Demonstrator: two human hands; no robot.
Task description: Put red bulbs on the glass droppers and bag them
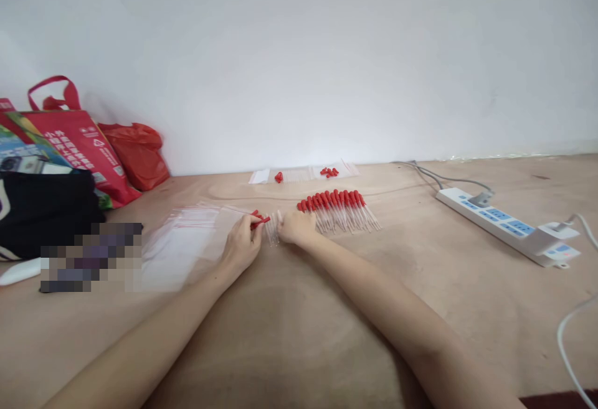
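Observation:
My left hand [243, 239] is closed in a pinch on a red rubber dropper bulb [261, 221], with more red showing just behind the fingertips. Close beside it, my right hand [295, 228] has its fingers curled together over several thin clear glass tubes [271, 235]; what sits between those fingers is hidden. Just right of that hand, glass droppers [346, 210] with red bulbs lie side by side in a row, bulbs toward the wall, tips toward me.
Clear zip bags [182, 247] lie on the left. Near the wall are loose red bulbs [329, 172] on a clear bag. A white power strip [499, 221] with cables is on the right. Red shopping bags [77, 147] and a black bag [47, 213] stand at far left.

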